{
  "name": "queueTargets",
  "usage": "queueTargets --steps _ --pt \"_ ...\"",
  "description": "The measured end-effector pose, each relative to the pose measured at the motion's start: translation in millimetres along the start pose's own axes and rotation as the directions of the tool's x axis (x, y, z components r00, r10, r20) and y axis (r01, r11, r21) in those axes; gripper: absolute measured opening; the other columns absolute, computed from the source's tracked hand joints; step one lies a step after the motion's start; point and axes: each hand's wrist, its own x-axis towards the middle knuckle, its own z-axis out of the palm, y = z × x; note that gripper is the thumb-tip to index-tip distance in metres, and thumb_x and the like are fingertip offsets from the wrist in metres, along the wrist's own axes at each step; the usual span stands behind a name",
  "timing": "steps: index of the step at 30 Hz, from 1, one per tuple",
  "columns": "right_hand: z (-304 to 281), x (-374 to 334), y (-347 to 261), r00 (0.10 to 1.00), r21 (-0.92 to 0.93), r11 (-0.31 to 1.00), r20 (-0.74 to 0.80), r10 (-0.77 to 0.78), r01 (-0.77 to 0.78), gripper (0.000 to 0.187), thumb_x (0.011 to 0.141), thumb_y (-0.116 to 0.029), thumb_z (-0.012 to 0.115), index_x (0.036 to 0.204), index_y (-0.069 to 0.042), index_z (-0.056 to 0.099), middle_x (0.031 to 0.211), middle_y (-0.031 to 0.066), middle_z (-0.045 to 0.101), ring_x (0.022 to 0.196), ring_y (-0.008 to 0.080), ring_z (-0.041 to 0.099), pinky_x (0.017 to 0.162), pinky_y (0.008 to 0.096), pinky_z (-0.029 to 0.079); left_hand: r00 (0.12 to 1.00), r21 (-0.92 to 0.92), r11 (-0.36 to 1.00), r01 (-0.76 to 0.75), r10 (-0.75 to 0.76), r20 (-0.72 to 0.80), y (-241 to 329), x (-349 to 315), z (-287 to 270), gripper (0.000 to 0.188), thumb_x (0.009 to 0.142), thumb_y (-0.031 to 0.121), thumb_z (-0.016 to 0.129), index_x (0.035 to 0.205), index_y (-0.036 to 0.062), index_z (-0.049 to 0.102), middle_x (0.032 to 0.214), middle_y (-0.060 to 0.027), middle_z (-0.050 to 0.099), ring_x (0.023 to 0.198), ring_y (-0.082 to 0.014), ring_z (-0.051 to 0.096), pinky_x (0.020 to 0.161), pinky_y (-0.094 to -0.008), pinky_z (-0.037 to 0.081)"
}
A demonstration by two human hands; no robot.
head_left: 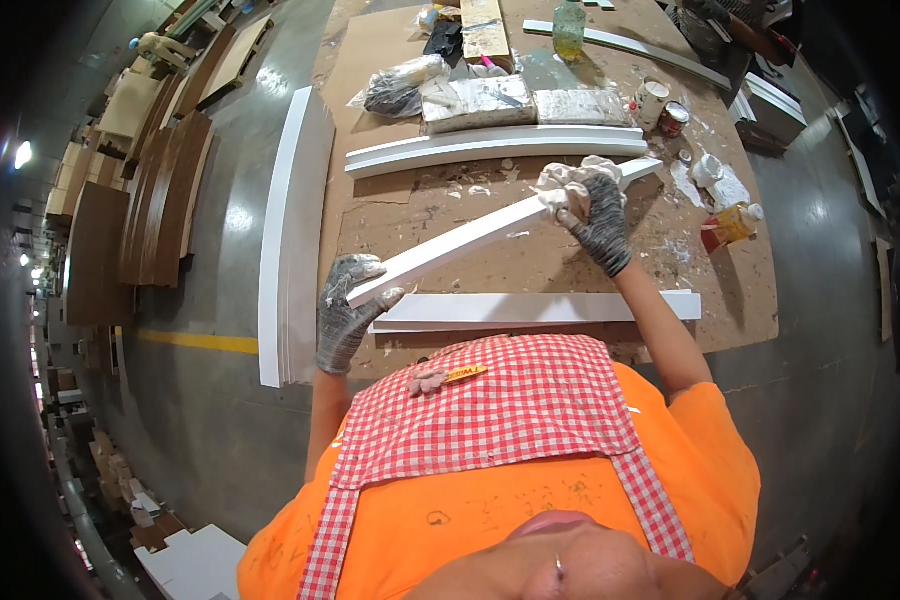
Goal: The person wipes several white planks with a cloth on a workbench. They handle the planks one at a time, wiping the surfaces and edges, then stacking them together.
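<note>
A long white strip of trim (460, 243) is held at a slant above the worktable, its far end up to the right. Wearing a grey knit glove, my left hand (346, 308) grips the strip's near left end. My right hand (602, 222), gloved too, presses a crumpled white rag (570, 183) around the strip toward its far end. Below the strip, close to my apron, lie flat white pieces (540, 309). Another pair of white strips (490, 148) rests across the table beyond my hands.
Wrapped blocks (478, 104), a plastic bag (405, 84) and a green bottle (569, 30) stand at the back of the cardboard-covered worktable (430, 215). Cans (652, 103) and a yellow-red bottle (732, 227) are at right. Tall white boards (300, 235) line the left edge. Another person's arm (760, 40) shows far right.
</note>
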Motion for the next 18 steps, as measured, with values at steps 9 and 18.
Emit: queueTargets --steps 9,18 --pt "-2 43 -17 0.871 -0.411 0.861 0.487 -0.07 0.299 0.032 0.067 -0.038 0.071 0.086 -0.012 0.067 0.084 0.0103 0.062 0.082 0.0284 0.058 0.078 0.0415 0.044 0.92 -0.16 0.928 0.336 -0.36 -0.156 -27 -5 14 0.024 0.091 0.026 0.059 0.086 0.0038 0.065 0.08 -0.0074 0.057 0.074 -0.0174 0.052 0.067 -0.0331 0.042" --pt "32 15 -112 0.944 -0.036 0.994 0.319 -0.085 0.101 0.037 0.071 -0.035 0.072 0.099 -0.011 0.066 0.094 0.0129 0.061 0.091 0.0326 0.058 0.087 0.0424 0.045 0.806 -0.3 0.926 0.229 -0.353 -0.474 -47 -7 -51 0.025 0.092 0.028 0.052 0.083 0.0077 0.063 0.073 0.0009 0.056 0.066 -0.008 0.052 0.054 -0.0229 0.038"
